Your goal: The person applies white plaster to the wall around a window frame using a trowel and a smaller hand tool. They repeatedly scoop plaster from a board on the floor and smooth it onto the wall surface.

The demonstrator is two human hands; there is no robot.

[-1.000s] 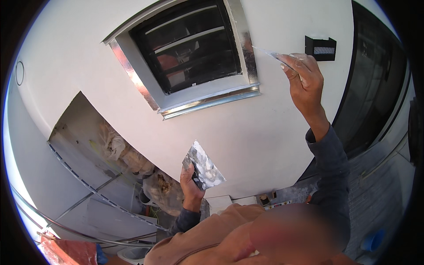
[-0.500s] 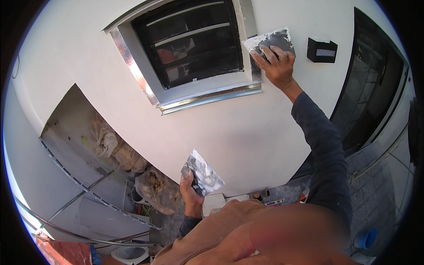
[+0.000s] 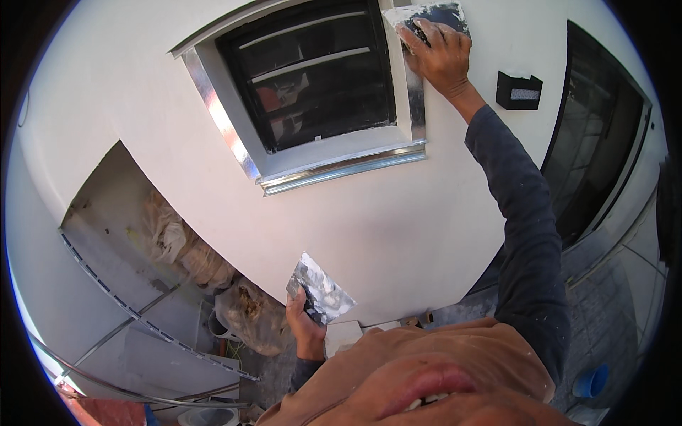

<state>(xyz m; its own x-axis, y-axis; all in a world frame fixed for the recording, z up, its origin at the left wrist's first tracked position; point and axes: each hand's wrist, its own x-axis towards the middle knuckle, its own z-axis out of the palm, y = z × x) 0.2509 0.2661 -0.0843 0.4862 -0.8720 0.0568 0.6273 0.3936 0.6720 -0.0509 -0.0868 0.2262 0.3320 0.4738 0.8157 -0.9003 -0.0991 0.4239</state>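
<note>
My right hand [image 3: 446,58] is closed on a wide putty knife [image 3: 449,14], its blade edges smeared with white filler. It is raised beside the upper right side of the window [image 3: 320,92], over the metal edge strip there; I cannot tell how firmly the blade presses. Low in front of me, my left hand [image 3: 304,325] grips a second putty knife [image 3: 327,287], whose blade carries patches of white filler. The white wall [image 3: 398,220] lies behind both tools. Shiny metal strips [image 3: 355,165] edge the window's sill and left side.
A black wall lamp [image 3: 518,91] juts out right of the window, near a dark glass door [image 3: 597,142]. Plastic bags [image 3: 249,312] lie at lower left beyond a metal rail [image 3: 149,319]. A blue bucket [image 3: 590,383] stands at lower right.
My right hand has moved up along the window's right side with its putty knife, baring more of the metal strip below. My left hand stays low, shifted slightly down and left.
</note>
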